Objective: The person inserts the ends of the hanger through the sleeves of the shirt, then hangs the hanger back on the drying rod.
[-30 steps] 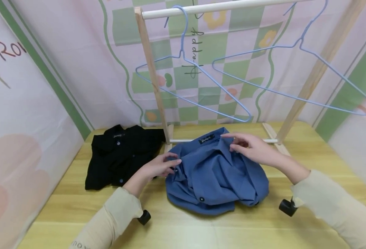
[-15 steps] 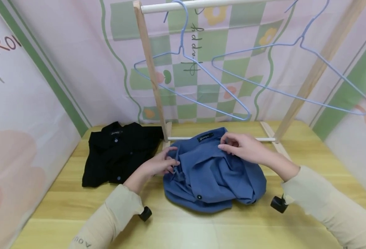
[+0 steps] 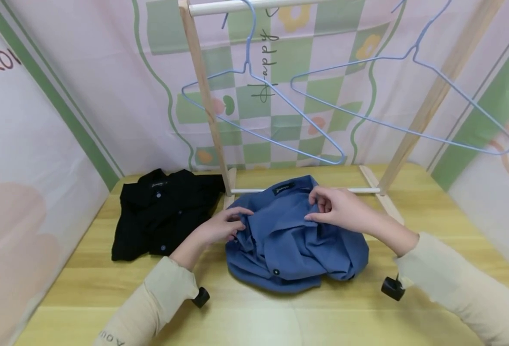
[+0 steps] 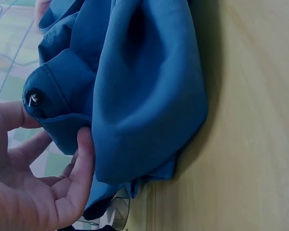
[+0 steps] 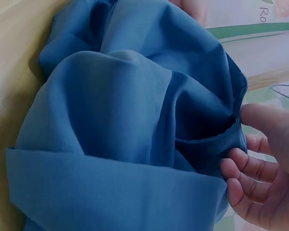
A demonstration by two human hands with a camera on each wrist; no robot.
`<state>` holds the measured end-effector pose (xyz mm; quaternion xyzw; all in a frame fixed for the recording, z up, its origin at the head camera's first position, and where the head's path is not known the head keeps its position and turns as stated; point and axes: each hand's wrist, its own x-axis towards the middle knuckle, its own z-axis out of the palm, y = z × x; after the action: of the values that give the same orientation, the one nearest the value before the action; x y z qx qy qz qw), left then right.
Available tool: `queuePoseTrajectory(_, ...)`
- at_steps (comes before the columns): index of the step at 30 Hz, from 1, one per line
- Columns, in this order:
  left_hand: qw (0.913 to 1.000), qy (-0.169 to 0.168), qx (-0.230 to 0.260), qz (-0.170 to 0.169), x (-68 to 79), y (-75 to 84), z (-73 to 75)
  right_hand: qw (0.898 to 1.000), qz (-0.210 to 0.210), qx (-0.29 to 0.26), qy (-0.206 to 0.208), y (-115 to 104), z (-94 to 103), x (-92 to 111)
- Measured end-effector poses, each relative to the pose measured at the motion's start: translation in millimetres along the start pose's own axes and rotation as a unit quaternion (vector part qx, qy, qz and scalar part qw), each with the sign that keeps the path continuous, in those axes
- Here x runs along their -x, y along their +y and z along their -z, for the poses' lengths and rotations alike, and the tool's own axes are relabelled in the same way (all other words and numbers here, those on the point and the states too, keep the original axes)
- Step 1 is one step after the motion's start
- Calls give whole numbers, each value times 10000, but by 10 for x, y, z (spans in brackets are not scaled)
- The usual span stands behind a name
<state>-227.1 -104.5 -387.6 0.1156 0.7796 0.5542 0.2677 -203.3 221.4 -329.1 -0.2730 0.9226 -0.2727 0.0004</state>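
A crumpled blue shirt (image 3: 289, 240) lies on the table in the head view, its collar with a dark label toward the rack. My left hand (image 3: 219, 226) pinches the shirt's left edge. In the left wrist view, that hand's thumb and fingers (image 4: 82, 168) close on the cloth beside a dark button (image 4: 32, 98). My right hand (image 3: 341, 206) grips the shirt on the right, below the collar. The right wrist view shows right-hand fingers (image 5: 245, 168) curled at a folded edge, the thumb opposite them. Deep folds hide much of the shirt.
A black shirt (image 3: 163, 216) lies on the wooden table (image 3: 245, 317) at the left. Behind the blue shirt stands a wooden rack (image 3: 202, 81) with two blue hangers (image 3: 295, 113) on its white rod. Patterned cloth walls (image 3: 159, 129) surround the table.
The right index finger, earlier stretched along the collar, has curled in, and that hand's grip has shifted slightly lower. Left fingers have moved a little over the cloth edge. The shirt stays nearly in place.
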Motion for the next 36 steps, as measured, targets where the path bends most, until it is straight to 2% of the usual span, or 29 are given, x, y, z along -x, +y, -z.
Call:
queuePoseTrajectory(6, 9979, 86, -648, 19, 28, 11, -2, 9999, 115, 94, -12, 14, 25, 91)
queuePoseTrajectory(13, 9902, -10, -1348, -376, 67, -21, 14, 9993, 198, 314, 63, 39, 81, 207)
queuePoseTrajectory(21, 9748, 909, -1950, -582, 130, -39, -28, 9982, 135, 545, 200, 25, 144, 292)
queuePoseTrajectory(28, 9704, 1097, -2053, -641, 173, -32, -24, 9974, 184, 638, 291, 76, 187, 327)
queuePoseTrajectory(36, 9602, 1158, -2437, -722, 182, -16, -9, 9902, 697, 922, 783, 181, 192, 390)
